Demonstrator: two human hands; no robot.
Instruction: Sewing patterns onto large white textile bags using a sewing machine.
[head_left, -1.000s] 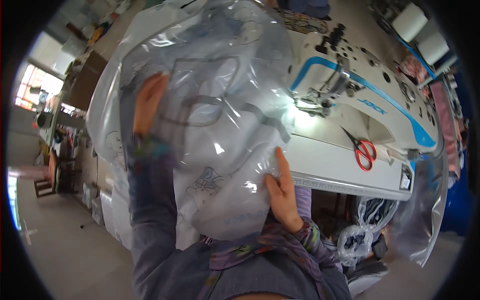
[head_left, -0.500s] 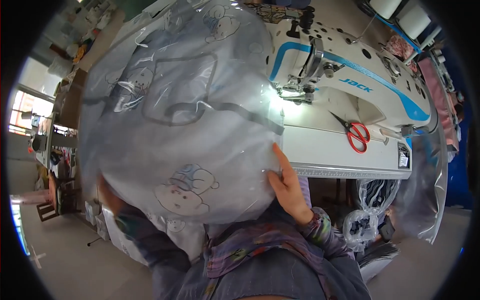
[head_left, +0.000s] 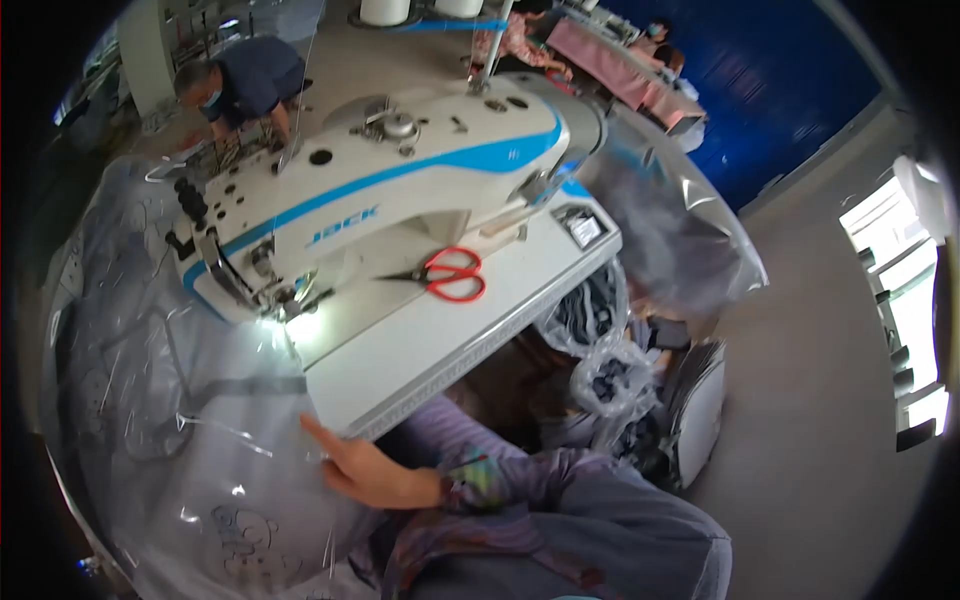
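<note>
A translucent plastic sheet [head_left: 215,450] with line-drawn bears and a grey strip spreads at the left, its right edge under the lit needle area of a white and blue sewing machine [head_left: 400,180]. My right hand [head_left: 365,472] is at this sheet's edge, just below the grey strip. Its index finger stretches along the edge with the thumb bent below, and the other fingers are hidden; it appears to grip the sheet. My left hand is out of view. Red-handled scissors [head_left: 455,275] lie on the machine bed, right of the needle.
A clear bag of dark strips [head_left: 590,310] hangs below the table's right end, beside a stack of grey sheets [head_left: 695,410]. Shiny plastic film [head_left: 680,210] drapes behind it. Thread cones [head_left: 385,10] stand at the back. A masked person [head_left: 255,85] bends over work at far left.
The view has swung right, so machine and sheet sit further left and lower. My left hand has left the view. My right hand remains at the sheet's edge; the scissors lie in the same place.
</note>
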